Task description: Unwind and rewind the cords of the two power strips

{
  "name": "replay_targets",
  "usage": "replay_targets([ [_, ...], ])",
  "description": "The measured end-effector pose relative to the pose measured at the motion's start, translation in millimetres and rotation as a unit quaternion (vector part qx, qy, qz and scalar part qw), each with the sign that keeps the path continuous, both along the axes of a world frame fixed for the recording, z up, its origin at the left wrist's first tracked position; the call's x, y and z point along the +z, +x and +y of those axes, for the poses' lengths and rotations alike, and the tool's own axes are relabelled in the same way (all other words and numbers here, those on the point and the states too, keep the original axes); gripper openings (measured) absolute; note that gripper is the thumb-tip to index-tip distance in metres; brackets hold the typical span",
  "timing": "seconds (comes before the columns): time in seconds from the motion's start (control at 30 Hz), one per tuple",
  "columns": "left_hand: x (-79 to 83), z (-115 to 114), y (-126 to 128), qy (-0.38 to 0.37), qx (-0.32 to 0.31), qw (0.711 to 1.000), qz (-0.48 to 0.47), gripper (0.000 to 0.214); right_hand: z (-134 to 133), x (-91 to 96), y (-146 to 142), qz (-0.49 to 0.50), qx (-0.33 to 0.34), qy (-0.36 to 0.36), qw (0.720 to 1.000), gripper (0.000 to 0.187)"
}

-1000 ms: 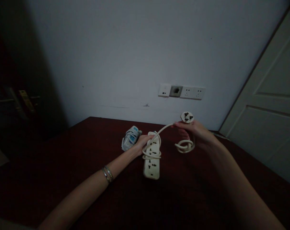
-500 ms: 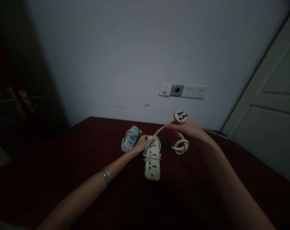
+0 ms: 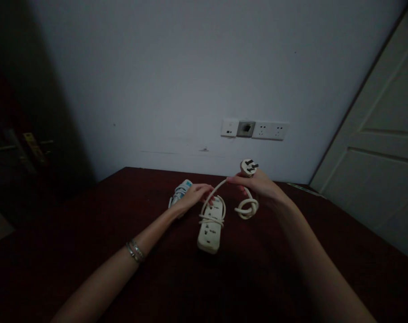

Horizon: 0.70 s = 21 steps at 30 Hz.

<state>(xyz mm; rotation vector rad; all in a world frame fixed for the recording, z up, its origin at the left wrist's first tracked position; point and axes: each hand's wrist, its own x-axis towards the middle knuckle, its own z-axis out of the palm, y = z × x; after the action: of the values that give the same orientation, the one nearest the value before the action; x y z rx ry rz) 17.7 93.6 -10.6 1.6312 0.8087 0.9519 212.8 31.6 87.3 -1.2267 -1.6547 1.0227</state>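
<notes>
A white power strip lies tilted slightly on the dark table, its cream cord wound round its middle. My left hand is at the strip's far end, fingers and thumb curled about the rising cord. My right hand grips the cord in the air to the right, thumb and fingers pinched together. The round three-pin plug sticks up above that hand with its prongs showing. A knotted loop of cord hangs below it. Behind my left hand lies a second, white-and-blue bundle wrapped in cord, partly covered.
The dark red table meets a pale wall. Wall sockets and a grey wall plate sit above its back edge. A white panelled door stands on the right; a dark door with a brass handle plate is at left.
My left hand has lifted off the strip's end onto the cord, its fingers bending over it. The strip has tilted a little. My right hand still holds the cord and plug.
</notes>
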Motion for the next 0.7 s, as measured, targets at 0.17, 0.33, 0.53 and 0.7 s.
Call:
replay_targets([
  [0.17, -3.9, -6.7, -7.2, -0.088, -0.191, 0.977, -0.032, 0.03, 9.0, -5.3, 4.8, 0.053, -0.038, -0.033, 0.997, 0.028],
  [0.33, -18.5, -2.2, -6.6, -0.103, -0.135, 0.98, -0.104, 0.024, 22.2, -9.5, 17.6, 0.054, -0.056, -0.034, 0.996, 0.031],
  [0.53, -34.0, 7.6, 1.8, -0.093, -0.055, 0.985, -0.137, 0.024, 11.9, 7.2, 52.8, -0.213, -0.156, 0.163, 0.951, 0.042],
  [0.7, -37.8, 9.6, 10.5, -0.082, 0.03, 0.99, -0.114, 0.026, -18.6, 19.6, 50.2, -0.258, 0.138, 0.061, 0.954, 0.031],
])
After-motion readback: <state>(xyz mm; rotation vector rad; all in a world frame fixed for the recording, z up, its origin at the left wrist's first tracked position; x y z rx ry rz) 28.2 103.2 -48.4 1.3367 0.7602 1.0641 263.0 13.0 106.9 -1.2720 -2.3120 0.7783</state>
